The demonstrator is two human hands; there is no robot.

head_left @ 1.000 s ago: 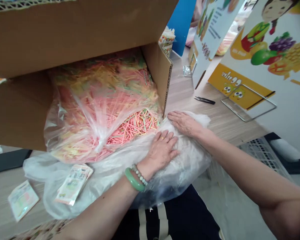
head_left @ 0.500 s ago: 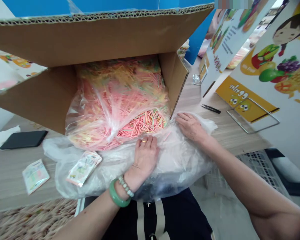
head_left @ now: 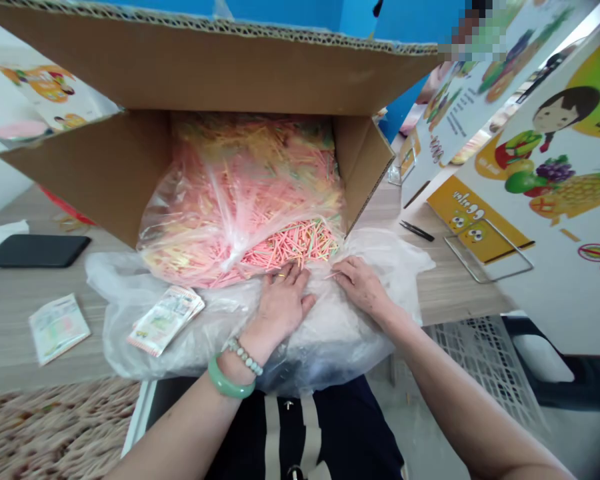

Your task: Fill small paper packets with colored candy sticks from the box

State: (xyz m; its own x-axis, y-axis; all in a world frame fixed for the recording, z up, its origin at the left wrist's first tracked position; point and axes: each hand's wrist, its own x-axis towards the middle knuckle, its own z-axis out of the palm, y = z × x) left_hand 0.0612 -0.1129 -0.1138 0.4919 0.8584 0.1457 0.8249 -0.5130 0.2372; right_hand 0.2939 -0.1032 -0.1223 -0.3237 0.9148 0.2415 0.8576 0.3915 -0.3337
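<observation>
A clear plastic bag [head_left: 200,193] of thin pink, yellow and green sticks bulges from a cardboard box [head_left: 240,77] lying on its side. Its mouth gapes at the lower right, where loose sticks show. Below it a crumpled clear plastic sheet [head_left: 325,327] covers the table edge. My left hand [head_left: 283,303], with a ring, beads and a green bangle on that arm, lies flat on the sheet, fingers apart, tips at the bag's edge. My right hand [head_left: 360,287] is beside it, its fingertips closed on a thin pink stick [head_left: 331,274].
Several small printed packets [head_left: 165,321] rest on the sheet, another packet [head_left: 60,328] on the table. A black phone-like slab [head_left: 35,251] lies at left. On the right are tweezers [head_left: 417,231], a wire stand [head_left: 485,270], printed cartons [head_left: 550,173] and a plastic crate [head_left: 480,353] below.
My right hand has moved left across the sheet to the pink stick and its fingers have closed. My left hand's fingers have spread and straightened. The view has shifted slightly.
</observation>
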